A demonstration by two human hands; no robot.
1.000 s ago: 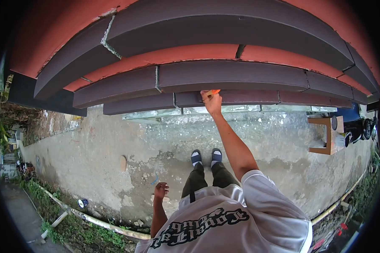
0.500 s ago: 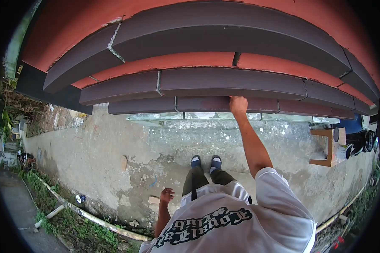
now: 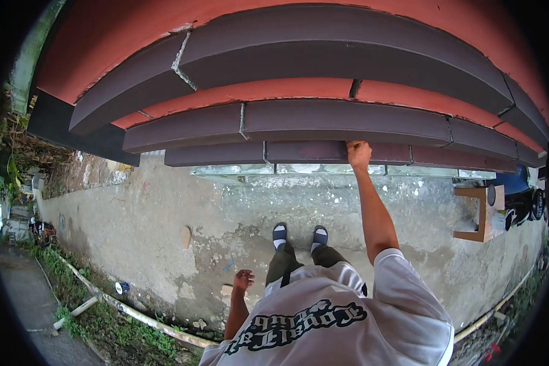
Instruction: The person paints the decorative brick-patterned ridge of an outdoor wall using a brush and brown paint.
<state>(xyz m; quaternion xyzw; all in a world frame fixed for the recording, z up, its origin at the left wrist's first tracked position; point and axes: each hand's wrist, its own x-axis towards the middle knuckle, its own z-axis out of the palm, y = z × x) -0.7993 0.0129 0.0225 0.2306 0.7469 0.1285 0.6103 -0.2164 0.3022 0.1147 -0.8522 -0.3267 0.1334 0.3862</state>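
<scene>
My right hand (image 3: 359, 154) is raised to the lowest dark ledge (image 3: 311, 150) of the red wall (image 3: 274, 91), its fingers curled together against the painted face. What it holds, if anything, is too small and hidden to name. The ledge has a redder patch just left of this hand. My left hand (image 3: 244, 280) hangs low beside my body, away from the wall, with its fingers loosely apart and nothing in it.
A wooden stool-like frame (image 3: 483, 213) stands at the right, near a dark motorcycle (image 3: 524, 201). A pale pipe (image 3: 134, 315) borders plants at lower left. Flat stones (image 3: 186, 237) lie on the concrete ground (image 3: 146, 219). Wider ledges (image 3: 348, 58) jut out above.
My right hand has moved slightly right along the ledge. My feet stand farther apart. The whole view has shifted slightly, and my left hand still hangs low.
</scene>
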